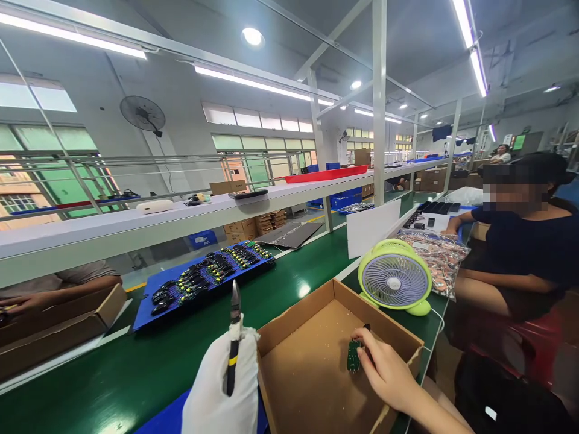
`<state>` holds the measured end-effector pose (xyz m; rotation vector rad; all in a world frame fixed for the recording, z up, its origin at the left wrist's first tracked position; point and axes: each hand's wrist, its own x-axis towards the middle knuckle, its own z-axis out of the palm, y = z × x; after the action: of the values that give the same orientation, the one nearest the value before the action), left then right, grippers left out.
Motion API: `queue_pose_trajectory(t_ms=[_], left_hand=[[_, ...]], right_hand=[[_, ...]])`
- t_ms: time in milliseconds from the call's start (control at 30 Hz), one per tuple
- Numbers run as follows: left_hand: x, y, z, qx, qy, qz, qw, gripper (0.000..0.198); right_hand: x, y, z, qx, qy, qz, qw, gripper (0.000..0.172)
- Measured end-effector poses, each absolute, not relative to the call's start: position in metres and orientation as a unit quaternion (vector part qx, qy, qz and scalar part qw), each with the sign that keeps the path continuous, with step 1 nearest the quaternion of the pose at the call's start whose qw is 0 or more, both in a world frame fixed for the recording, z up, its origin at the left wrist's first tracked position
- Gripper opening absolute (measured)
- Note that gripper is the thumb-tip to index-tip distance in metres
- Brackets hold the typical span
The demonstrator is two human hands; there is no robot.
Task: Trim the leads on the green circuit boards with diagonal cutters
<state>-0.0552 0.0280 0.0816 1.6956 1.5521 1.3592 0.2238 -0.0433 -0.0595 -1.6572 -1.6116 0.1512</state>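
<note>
My left hand (221, 380), in a white glove, grips a pair of cutting pliers (234, 307) with jaws pointing up and black and yellow handles. It is beside the left wall of a shallow cardboard box (296, 322). Over the inside of that box, my bare right hand (382, 367) pinches a small green circuit board (353, 355) between thumb and fingers. Small pale specks lie on the box's floor. Beyond my left hand, a blue tray (149, 310) bears rows of black parts and boards with yellow components.
A green and purple desk fan (394, 280) stands behind the box, near bagged parts (436, 256). A co-worker (529, 241) sits at right; another person's arms (58, 289) are at far left by a cardboard box (85, 319). A white shelf (199, 220) runs above the green bench (298, 280).
</note>
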Motion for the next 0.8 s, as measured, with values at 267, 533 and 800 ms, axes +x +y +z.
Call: queue_pose_trajectory(t_ms=[267,533,800], left_hand=[[-0.062,0.029,0.075,0.625,0.565,0.474,0.255,0.070],[-0.055,0.028,0.079,0.624,0.547,0.491,0.265,0.062],[-0.067,0.036,0.066,0.568,0.581,0.502,0.295,0.069]], right_hand=[[0.224,-0.044,-0.059,-0.656,-0.636,0.061,0.403,0.030],[0.223,-0.045,-0.057,-0.655,-0.636,0.064,0.403,0.029],[0.223,-0.044,-0.057,-0.656,-0.638,0.062,0.398,0.030]])
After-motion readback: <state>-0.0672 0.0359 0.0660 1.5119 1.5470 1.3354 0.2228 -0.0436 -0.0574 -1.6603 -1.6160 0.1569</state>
